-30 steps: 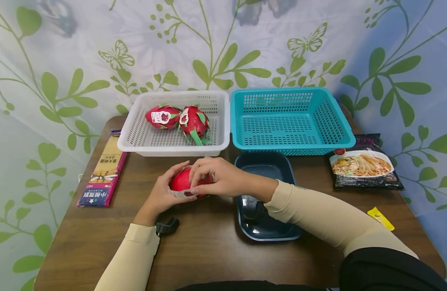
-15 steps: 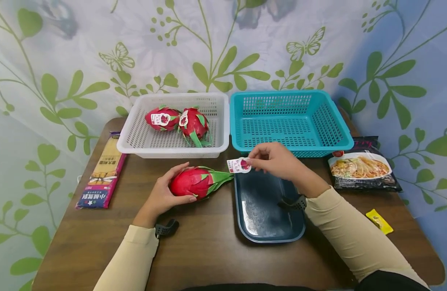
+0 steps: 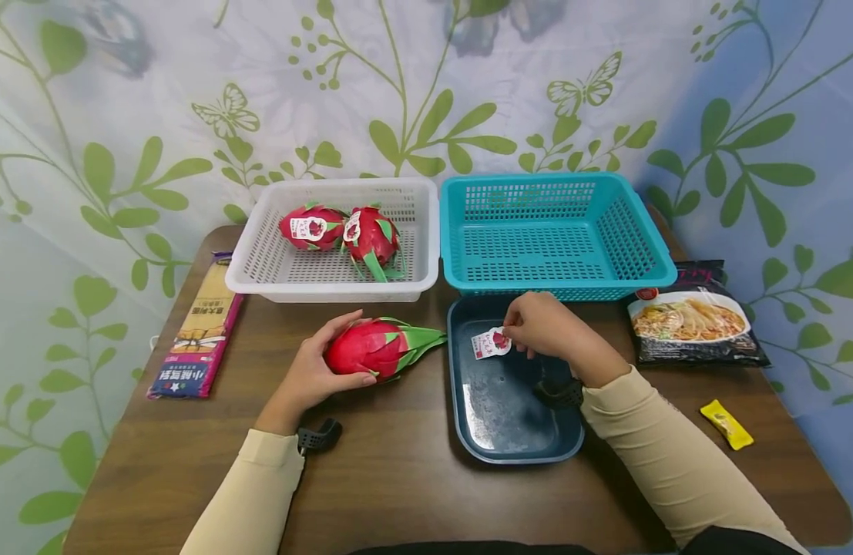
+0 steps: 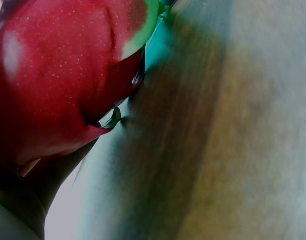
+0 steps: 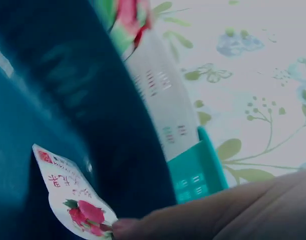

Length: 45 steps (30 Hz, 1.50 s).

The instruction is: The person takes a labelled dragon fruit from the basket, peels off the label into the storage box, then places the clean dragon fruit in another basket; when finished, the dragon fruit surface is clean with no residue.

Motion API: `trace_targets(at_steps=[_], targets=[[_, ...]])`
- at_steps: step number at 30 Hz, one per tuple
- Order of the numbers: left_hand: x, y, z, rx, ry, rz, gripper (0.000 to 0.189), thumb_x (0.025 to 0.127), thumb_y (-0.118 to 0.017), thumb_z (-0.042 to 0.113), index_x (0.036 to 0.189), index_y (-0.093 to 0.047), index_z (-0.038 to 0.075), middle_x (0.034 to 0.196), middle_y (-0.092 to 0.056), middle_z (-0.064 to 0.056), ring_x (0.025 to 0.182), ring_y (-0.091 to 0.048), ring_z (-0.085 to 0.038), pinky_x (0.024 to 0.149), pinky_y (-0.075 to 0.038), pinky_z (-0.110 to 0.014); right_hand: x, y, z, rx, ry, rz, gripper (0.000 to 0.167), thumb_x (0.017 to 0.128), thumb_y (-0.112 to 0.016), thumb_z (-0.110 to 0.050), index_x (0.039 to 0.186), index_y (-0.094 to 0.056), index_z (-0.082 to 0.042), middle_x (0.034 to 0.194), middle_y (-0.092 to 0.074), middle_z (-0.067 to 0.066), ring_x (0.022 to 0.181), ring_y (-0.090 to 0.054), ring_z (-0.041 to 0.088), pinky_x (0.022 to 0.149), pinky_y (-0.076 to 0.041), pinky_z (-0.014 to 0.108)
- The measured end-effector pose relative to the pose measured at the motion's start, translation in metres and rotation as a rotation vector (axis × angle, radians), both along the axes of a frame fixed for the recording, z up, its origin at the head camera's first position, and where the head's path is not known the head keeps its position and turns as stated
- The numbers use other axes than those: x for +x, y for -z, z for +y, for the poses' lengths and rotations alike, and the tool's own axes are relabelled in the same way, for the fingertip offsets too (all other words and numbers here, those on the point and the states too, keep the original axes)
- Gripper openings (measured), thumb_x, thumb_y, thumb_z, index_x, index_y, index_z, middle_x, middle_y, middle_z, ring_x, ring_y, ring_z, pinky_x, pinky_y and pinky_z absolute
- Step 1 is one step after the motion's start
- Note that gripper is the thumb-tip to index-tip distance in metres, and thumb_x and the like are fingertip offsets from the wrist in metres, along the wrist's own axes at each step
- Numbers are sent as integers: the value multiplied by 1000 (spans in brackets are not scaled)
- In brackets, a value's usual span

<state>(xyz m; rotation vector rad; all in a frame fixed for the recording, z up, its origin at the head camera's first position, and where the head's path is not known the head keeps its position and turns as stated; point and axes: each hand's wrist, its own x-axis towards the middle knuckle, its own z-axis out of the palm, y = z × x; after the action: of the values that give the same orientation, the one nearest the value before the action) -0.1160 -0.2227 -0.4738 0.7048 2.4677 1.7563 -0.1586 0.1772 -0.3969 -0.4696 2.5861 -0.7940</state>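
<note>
My left hand (image 3: 317,375) grips a dragon fruit (image 3: 366,348) on its left side, thumb in front and fingers behind. Red skin fills much of the left wrist view, and the fruit's green tip points right. My right hand (image 3: 547,327) pinches a white label sticker (image 3: 491,344) by its right end, inside the dark blue tray (image 3: 498,416). In the right wrist view the sticker (image 5: 75,195) shows a printed dragon fruit and red lettering, low over the tray floor.
A white basket (image 3: 329,291) with two labelled dragon fruits (image 3: 311,227) stands at the back left. Beside it is a turquoise basket (image 3: 558,289). A noodle packet (image 3: 190,339) lies left; a black food bag (image 3: 693,316) and small yellow packet (image 3: 727,424) lie right.
My right hand has pulled the label sticker off the dragon fruit, carried it right, and lowered it into the blue tray. The left hand has stayed on the fruit.
</note>
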Motion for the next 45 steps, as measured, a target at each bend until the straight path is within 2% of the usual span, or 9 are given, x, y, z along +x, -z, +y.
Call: trace_targets(at_steps=[8, 13, 18, 23, 26, 31, 36, 40, 45], targets=[[-1, 1, 1, 13, 0, 0, 95, 76, -96, 10, 157, -46, 12, 151, -57, 3, 136, -49, -24, 100, -54, -40, 4, -1, -7, 149, 71, 12, 18, 104, -60, -6, 104, -75, 4, 66, -65, 4, 52, -65, 16, 55, -57, 34], [-1, 2, 1, 24, 2, -9, 95, 76, -95, 6, 157, -47, 20, 151, -56, 2, 136, -49, -24, 101, -53, -39, 8, -6, -2, 91, 127, 71, 19, 105, -65, -11, 110, -73, 5, 77, -71, 9, 55, -66, 16, 53, -56, 34], [-1, -2, 2, 18, -8, -27, 98, 74, -94, 2, 158, -45, 19, 152, -55, -3, 137, -47, -27, 100, -54, -37, 15, -8, 15, -120, 270, 159, 23, 106, -66, -18, 112, -73, 3, 93, -75, 16, 63, -69, 24, 52, -57, 36], [-2, -3, 1, 14, -15, -46, 97, 74, -92, -2, 158, -44, 11, 153, -54, -11, 138, -47, -32, 100, -53, -35, 22, 3, 29, -308, 435, 287, 32, 107, -67, -30, 105, -74, 2, 85, -75, 14, 66, -71, 32, 49, -57, 37], [-3, -3, 1, 19, -12, -51, 97, 74, -92, -3, 158, -44, 12, 153, -54, -10, 138, -47, -31, 101, -53, -35, 26, 9, 36, -421, 547, 314, 42, 106, -66, -38, 104, -75, 2, 82, -74, 13, 64, -69, 31, 48, -56, 36], [-2, -1, 1, 28, -12, -46, 97, 75, -93, 1, 158, -45, 15, 153, -55, -2, 138, -47, -27, 101, -53, -36, 28, 19, 52, -647, 723, 234, 61, 102, -66, -52, 106, -73, 9, 81, -73, 15, 62, -68, 23, 47, -55, 31], [-1, 3, -1, 34, -2, -27, 95, 76, -94, 7, 157, -45, 14, 152, -55, 2, 137, -47, -26, 98, -56, -40, 24, 33, 64, -886, 811, 113, 63, 99, -72, -47, 104, -69, 16, 75, -71, 13, 56, -63, 19, 44, -52, 28], [0, 3, -1, 28, 0, -14, 96, 76, -95, 7, 157, -45, 11, 151, -55, 2, 137, -48, -26, 97, -56, -39, 19, 43, 65, -1098, 811, 6, 47, 100, -75, -39, 99, -67, 8, 77, -66, 7, 61, -60, 16, 49, -54, 26], [0, -1, 2, 13, -12, -17, 97, 74, -94, 2, 157, -45, 11, 152, -55, -5, 137, -47, -29, 98, -55, -35, 15, 52, 63, -1433, 732, -91, 24, 105, -69, -21, 105, -64, 2, 86, -69, 7, 74, -66, 17, 66, -59, 28]])
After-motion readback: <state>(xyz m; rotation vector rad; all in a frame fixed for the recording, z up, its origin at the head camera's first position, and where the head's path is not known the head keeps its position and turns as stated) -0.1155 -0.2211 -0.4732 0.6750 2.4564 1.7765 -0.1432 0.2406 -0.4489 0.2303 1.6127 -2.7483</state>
